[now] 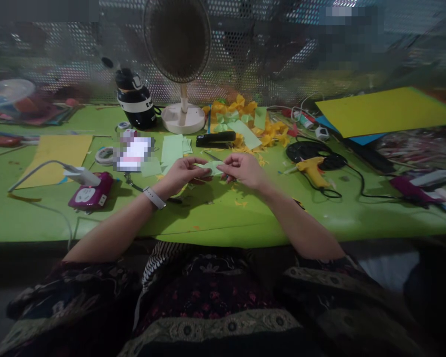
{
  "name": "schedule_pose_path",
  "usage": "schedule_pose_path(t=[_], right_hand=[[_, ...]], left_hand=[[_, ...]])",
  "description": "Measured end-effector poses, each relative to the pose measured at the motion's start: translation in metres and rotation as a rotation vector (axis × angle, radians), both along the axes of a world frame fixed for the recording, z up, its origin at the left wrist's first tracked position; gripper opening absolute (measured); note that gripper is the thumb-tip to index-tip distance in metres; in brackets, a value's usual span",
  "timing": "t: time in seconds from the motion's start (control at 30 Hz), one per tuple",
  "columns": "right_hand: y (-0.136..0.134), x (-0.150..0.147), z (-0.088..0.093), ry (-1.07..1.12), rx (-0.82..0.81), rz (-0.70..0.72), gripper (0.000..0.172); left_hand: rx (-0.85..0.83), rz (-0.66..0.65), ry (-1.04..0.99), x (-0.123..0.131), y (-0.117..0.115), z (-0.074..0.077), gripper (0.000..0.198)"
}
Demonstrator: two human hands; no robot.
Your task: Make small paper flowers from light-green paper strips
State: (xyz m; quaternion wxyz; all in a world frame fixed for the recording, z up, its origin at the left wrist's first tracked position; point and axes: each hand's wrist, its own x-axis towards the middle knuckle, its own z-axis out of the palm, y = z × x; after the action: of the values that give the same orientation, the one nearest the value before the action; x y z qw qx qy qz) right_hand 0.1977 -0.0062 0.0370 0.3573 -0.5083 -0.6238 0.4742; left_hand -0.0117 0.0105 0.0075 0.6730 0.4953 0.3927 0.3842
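A small piece of pale green paper (214,166) is stretched between my two hands above the middle of the table. My left hand (188,174), with a watch on the wrist, pinches its left end between thumb and fingers. On the other end, the thumb and fingers of my right hand (240,169) are closed. A thin grey pointed thing (211,155) shows just behind the paper; whether my right hand holds it too is hidden. Pale green paper sheets (172,150) lie beyond my left hand, and a black stapler (216,138) lies behind both hands.
Orange paper pieces (278,133) are heaped behind the stapler. At the right lie a yellow glue gun (312,171) and a yellow sheet (390,111). A fan (184,116), a dark bottle (137,106), a phone (134,152) and a purple power socket (92,192) stand or lie leftward.
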Motion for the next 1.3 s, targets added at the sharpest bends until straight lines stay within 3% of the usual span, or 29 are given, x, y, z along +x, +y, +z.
schedule_pose_path(t=[0.63,1.3], right_hand=[[-0.0052,-0.0001,0.0055,0.072,0.062,-0.017,0.035],[-0.0006,0.0005,0.0009,0.091,-0.007,0.011,0.029]], left_hand=[[0.020,-0.093,0.018,-0.0014,-0.0019,0.0013,0.030],[0.054,-0.023,0.071,-0.0013,-0.0028,0.0041,0.028]])
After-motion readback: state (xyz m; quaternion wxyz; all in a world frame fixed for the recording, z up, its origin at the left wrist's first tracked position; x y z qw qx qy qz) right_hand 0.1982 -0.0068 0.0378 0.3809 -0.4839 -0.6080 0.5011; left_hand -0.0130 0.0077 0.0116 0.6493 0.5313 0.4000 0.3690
